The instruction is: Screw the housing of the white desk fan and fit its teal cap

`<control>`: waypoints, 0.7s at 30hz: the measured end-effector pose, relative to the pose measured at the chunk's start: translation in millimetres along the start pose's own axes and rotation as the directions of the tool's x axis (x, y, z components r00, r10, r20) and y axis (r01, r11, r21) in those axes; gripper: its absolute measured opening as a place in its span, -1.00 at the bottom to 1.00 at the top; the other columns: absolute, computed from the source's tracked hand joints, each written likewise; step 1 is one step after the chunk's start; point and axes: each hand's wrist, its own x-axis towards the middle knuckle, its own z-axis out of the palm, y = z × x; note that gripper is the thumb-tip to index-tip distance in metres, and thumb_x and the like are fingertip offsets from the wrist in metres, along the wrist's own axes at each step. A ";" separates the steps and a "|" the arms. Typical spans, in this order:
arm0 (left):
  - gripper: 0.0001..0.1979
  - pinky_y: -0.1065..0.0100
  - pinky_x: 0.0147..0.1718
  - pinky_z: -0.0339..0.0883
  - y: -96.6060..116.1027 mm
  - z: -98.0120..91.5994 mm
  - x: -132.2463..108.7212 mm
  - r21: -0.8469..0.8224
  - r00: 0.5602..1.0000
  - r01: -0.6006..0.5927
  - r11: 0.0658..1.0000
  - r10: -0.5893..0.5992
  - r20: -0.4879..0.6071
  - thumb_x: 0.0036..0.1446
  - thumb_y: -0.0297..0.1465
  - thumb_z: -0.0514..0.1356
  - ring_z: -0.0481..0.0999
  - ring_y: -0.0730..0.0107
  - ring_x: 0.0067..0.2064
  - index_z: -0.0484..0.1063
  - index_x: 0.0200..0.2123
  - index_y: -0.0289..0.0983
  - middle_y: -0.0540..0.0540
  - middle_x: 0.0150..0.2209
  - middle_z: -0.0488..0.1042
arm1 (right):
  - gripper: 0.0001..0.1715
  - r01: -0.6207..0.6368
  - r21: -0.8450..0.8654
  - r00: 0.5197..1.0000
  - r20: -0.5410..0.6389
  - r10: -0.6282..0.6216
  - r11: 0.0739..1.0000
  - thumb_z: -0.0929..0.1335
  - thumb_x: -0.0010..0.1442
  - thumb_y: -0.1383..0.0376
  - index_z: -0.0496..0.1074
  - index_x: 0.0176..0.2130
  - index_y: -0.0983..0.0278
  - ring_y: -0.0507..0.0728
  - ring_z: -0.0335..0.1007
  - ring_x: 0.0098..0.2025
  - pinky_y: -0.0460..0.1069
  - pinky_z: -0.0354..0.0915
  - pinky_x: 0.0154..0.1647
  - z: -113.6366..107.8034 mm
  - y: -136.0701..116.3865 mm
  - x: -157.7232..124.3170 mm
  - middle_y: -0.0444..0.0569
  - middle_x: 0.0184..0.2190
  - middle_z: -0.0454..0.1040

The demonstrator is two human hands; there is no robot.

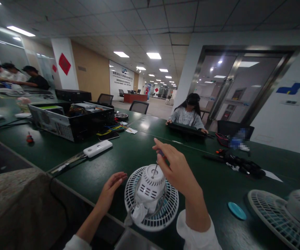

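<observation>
A small white fan (pixel 150 187) lies grille-down on the green table near its front edge, its motor housing facing up. My right hand (pixel 172 165) is closed around the handle of a screwdriver (pixel 155 169), most of which my fingers hide. The thin metal shaft slants down to the top of the housing; whether its tip sits in a screw I cannot tell. To the left of the fan, my left hand (pixel 114 184) is held open, fingers stretched toward the grille and holding nothing.
An opened computer case (pixel 72 119) stands at the back left, with a white power bank-like device (pixel 98 148) before it. On the right are a second fan (pixel 277 215), a blue disc (pixel 236 210) and black gear (pixel 243 165). A person (pixel 188 114) sits across the table.
</observation>
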 end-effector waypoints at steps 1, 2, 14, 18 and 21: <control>-0.61 0.15 0.06 0.17 0.4 0.1 -0.1 0.001 1.000 -0.001 1.000 0.001 0.001 -0.20 -0.21 0.31 0.46 0.13 -0.05 0.45 -0.27 -0.27 -0.16 -0.17 0.53 | -0.56 0.015 0.020 1.000 0.005 -0.015 1.000 0.16 0.20 0.38 0.23 0.08 0.30 0.09 0.36 -0.16 0.01 0.30 -0.17 -0.5 -0.3 -0.6 0.04 -0.17 0.46; -0.61 0.16 0.05 0.18 0.6 0.2 -0.2 0.004 1.000 -0.002 1.000 0.002 0.000 -0.20 -0.21 0.30 0.46 0.13 -0.05 0.45 -0.27 -0.27 -0.16 -0.16 0.52 | -0.61 0.025 0.015 1.000 0.006 -0.025 1.000 0.17 0.21 0.37 0.28 0.03 0.29 0.08 0.38 -0.20 0.00 0.30 -0.18 -0.5 -0.7 -0.9 0.02 -0.20 0.48; -0.63 0.15 0.05 0.18 2.3 0.6 -0.6 0.033 1.000 0.001 0.999 -0.001 0.003 -0.19 -0.21 0.30 0.46 0.12 -0.05 0.46 -0.28 -0.27 -0.17 -0.17 0.52 | -0.63 0.002 -0.045 0.999 -0.037 -0.004 0.999 0.18 0.22 0.33 0.32 0.01 0.31 0.10 0.36 -0.23 0.00 0.29 -0.21 6.0 0.3 2.4 0.04 -0.25 0.47; -0.65 0.18 0.04 0.19 2.0 0.8 -0.9 0.045 1.000 -0.003 0.999 0.003 0.000 -0.18 -0.22 0.28 0.45 0.13 -0.05 0.46 -0.29 -0.26 -0.16 -0.17 0.53 | -0.68 -0.047 -0.117 0.994 -0.106 0.035 0.992 0.22 0.20 0.24 0.39 -0.10 0.30 0.11 0.35 -0.32 0.02 0.28 -0.28 8.8 2.4 3.3 0.03 -0.37 0.46; -0.66 0.17 0.03 0.20 1.0 0.0 -0.4 0.049 1.000 -0.012 0.999 0.012 -0.003 -0.18 -0.22 0.28 0.46 0.12 -0.06 0.47 -0.30 -0.26 -0.15 -0.19 0.53 | -0.62 0.000 -0.014 0.998 -0.069 -0.001 1.000 0.19 0.20 0.34 0.30 0.02 0.26 0.10 0.35 -0.22 0.00 0.29 -0.23 9.2 2.9 4.2 0.03 -0.23 0.46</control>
